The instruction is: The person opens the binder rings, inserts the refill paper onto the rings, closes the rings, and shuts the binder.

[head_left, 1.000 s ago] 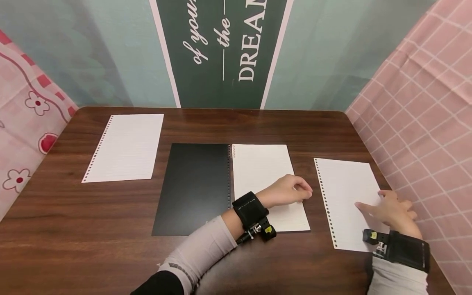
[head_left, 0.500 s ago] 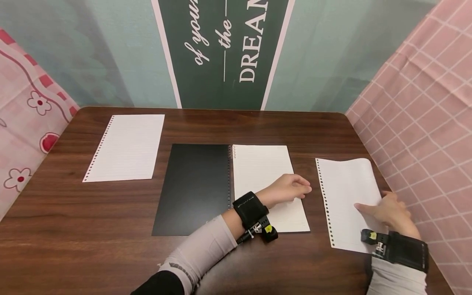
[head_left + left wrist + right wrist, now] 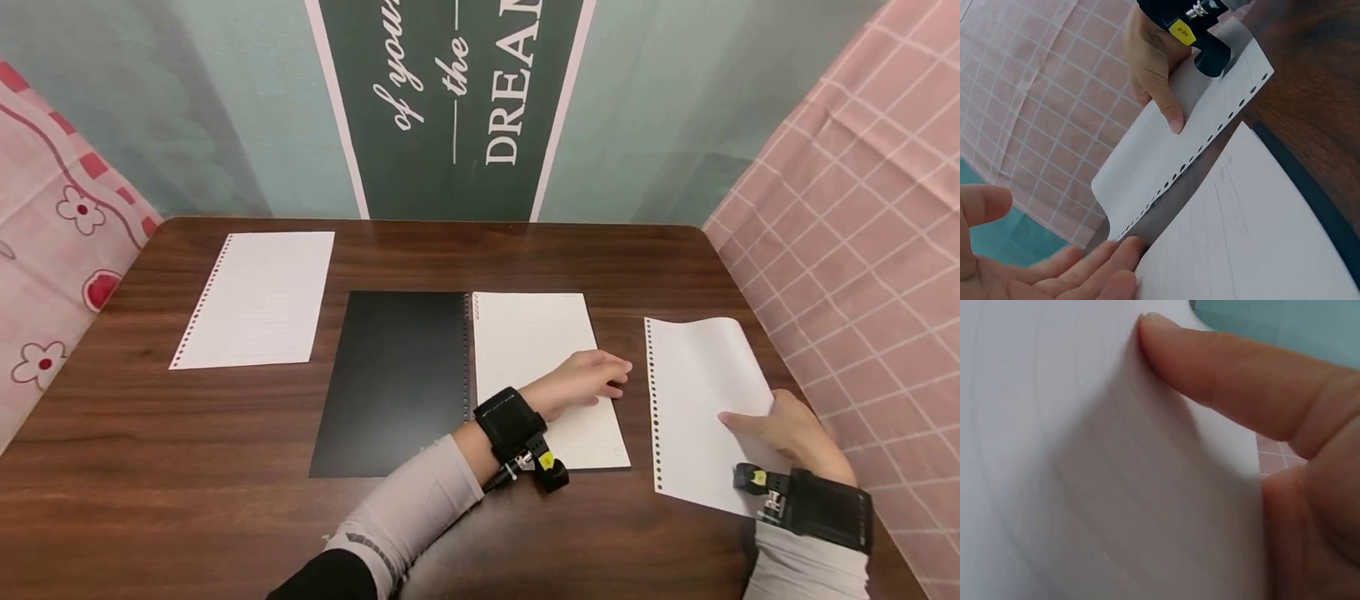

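Observation:
My right hand (image 3: 798, 429) grips the right edge of a hole-punched loose-leaf sheet (image 3: 693, 400). Its thumb (image 3: 1222, 375) lies on top, and the other fingers are hidden beneath the paper. That sheet bows upward along its far right side. An open black notebook (image 3: 401, 383) lies mid-table, its cover folded out to the left and its ruled page (image 3: 528, 333) on the right. Over the page's right edge is my left hand (image 3: 577, 383), fingers loosely bent and holding nothing; in the left wrist view its fingers (image 3: 1088, 269) sit beside the page edge.
Another loose-leaf sheet (image 3: 255, 300) lies flat at the back left of the brown wooden table (image 3: 187, 475). Pink checked cloth (image 3: 862, 250) borders the right side, close to my right hand. A green lettered cloth (image 3: 457, 108) hangs behind.
The right-hand sheet has bowed up from lying flat, and its near-left corner has shifted left and slightly away. My right fingers have gone under its edge. My left fingers have loosened slightly.

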The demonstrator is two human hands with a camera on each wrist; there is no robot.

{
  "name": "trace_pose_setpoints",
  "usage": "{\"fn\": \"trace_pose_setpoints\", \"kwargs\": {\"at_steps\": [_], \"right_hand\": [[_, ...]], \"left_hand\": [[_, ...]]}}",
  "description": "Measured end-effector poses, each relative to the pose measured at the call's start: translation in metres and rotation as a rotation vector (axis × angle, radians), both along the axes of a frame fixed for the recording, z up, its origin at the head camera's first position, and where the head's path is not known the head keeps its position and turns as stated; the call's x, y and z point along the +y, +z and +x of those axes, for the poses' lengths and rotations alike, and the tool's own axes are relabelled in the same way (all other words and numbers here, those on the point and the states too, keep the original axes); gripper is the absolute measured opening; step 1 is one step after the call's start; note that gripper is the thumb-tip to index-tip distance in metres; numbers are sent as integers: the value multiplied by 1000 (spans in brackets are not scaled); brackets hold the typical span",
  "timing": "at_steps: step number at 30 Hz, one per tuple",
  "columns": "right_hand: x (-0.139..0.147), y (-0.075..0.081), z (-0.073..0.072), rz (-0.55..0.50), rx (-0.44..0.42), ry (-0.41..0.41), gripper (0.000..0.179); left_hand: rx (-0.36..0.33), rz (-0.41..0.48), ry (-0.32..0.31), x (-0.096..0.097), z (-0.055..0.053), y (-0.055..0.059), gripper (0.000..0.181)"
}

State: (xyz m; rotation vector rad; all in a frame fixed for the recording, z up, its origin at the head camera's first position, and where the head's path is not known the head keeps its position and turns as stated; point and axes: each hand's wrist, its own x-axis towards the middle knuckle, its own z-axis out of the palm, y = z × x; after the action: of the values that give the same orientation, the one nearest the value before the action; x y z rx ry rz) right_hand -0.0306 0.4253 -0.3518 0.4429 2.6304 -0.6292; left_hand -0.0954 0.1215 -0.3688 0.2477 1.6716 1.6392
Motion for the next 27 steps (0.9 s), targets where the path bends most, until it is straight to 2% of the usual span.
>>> {"fn": "trace_pose_setpoints", "kwargs": {"at_steps": [3, 5, 9, 13, 19, 27], "right_hand": [[0, 2, 0, -13, -11, 16, 81], [-1, 4, 0, -51, -29, -7, 81], [-3, 6, 0, -127, -47, -40, 77], [-4, 9, 1, -159, -47, -59, 78], [-7, 15, 5, -140, -23, -34, 78], [-18, 28, 13, -106, 70, 49, 65]], "left_hand": [[-39, 7, 20, 2, -2, 0, 52], [-75, 23, 33, 2, -3, 1, 58], [-159, 87, 49, 0, -5, 2, 61], [-203, 134, 47, 1, -8, 0, 62], [-224, 152, 46, 4, -6, 0, 61], [-225, 158, 34, 6, -6, 0, 59]]}}
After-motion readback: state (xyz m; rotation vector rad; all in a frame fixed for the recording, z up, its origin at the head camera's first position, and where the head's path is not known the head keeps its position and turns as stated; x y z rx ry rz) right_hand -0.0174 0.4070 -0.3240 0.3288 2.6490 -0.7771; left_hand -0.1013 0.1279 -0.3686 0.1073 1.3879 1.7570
